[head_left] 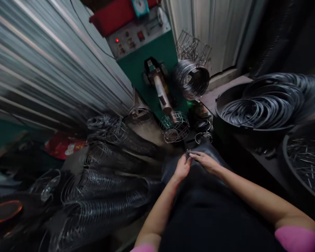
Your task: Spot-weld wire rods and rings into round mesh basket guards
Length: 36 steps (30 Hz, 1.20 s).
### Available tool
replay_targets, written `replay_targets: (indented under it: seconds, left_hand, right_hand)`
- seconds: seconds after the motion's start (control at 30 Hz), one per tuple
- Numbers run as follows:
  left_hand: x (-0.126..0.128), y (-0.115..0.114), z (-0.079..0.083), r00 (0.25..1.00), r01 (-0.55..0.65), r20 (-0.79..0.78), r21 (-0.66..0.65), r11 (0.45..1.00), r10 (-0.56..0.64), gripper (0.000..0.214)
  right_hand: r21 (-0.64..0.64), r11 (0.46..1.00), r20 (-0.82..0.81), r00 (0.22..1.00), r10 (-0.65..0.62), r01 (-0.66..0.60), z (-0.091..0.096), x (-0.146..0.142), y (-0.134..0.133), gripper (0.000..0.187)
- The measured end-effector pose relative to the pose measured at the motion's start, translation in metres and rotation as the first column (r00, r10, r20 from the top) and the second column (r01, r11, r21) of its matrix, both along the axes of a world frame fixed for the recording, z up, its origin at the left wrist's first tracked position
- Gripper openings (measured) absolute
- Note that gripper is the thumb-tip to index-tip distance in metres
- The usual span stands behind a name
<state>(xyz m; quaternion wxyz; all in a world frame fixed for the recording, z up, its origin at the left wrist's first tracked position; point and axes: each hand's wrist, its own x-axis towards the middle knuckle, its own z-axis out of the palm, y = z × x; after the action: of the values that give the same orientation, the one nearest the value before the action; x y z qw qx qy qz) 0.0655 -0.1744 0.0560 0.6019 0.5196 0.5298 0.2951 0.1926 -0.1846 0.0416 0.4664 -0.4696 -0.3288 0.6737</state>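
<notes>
With the hands as the clock's centre, the left hand (183, 168) and right hand (206, 162) meet over the person's dark-clothed lap. The left thumb and fingers pinch a small dark piece (188, 153), too small to make out, at the fingertips. The right fingers reach across to that same piece; whether they pinch it or merely touch it, I cannot tell.

At 11 o'clock, near the hands, a round wire basket (183, 132) sits at the lower end of the arm (160, 91) of a green machine (132, 66), whose panel shows a lit red lamp (117, 40). A small wire ring (203, 141) lies at 1 o'clock, and a large wire coil (183, 78) stands at 12 beside the machine. At 2 o'clock a tub (248, 128) is heaped with grey wire rings (270, 108); at 3, another tub (285, 154) holds short wire pieces (308, 159). Rows of stacked wire rings (102, 199) stretch between 8 and 9, with a red bag (61, 145) beyond them at 9.
</notes>
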Motion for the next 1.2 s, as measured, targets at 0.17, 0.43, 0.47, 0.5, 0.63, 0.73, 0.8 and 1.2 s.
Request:
replay_targets:
  seconds: [0.17,0.43,0.47,0.5,0.63,0.73,0.8,1.2]
  left_hand:
    - [-0.001,0.001,-0.016,0.971,0.092,-0.231,0.128,0.988,-0.061,0.008]
    - [0.007,0.001,-0.021,0.990,0.078,-0.113,-0.026,0.997,-0.081,0.011]
    - [0.008,0.002,-0.019,0.995,0.092,-0.038,-0.102,0.990,-0.096,0.013]
    - [0.009,0.003,-0.017,0.994,0.105,0.043,-0.183,0.978,-0.099,0.016]
    - [0.011,0.007,-0.006,0.960,0.154,0.275,-0.360,0.920,-0.053,0.035]
    - [0.011,0.009,0.000,0.940,0.210,0.330,-0.354,0.912,-0.088,0.041]
    - [0.009,0.010,0.001,0.945,0.227,0.300,-0.313,0.922,-0.130,0.045]
    - [-0.051,0.042,-0.012,0.973,-0.146,0.157,-0.142,0.979,0.168,0.048]
  right_hand:
    - [-0.096,0.992,-0.050,0.995,-0.089,0.084,-0.012,-0.021,-0.001,0.031]
    - [-0.118,0.968,0.007,0.975,-0.223,0.223,-0.023,-0.024,-0.002,0.026]
    - [-0.146,0.963,-0.022,0.972,-0.232,0.226,-0.022,-0.020,-0.001,0.026]
    - [-0.177,0.956,-0.058,0.967,-0.246,0.233,-0.021,-0.016,0.001,0.025]
    - [-0.237,0.924,-0.150,0.928,-0.340,0.300,-0.022,0.003,0.011,0.017]
    - [-0.241,0.921,-0.165,0.923,-0.348,0.305,-0.026,0.014,0.019,0.015]
    - [-0.224,0.923,-0.164,0.922,-0.351,0.312,-0.028,0.021,0.024,0.018]
    - [0.298,0.949,0.458,0.856,-0.239,0.105,-0.060,0.068,0.011,0.028]
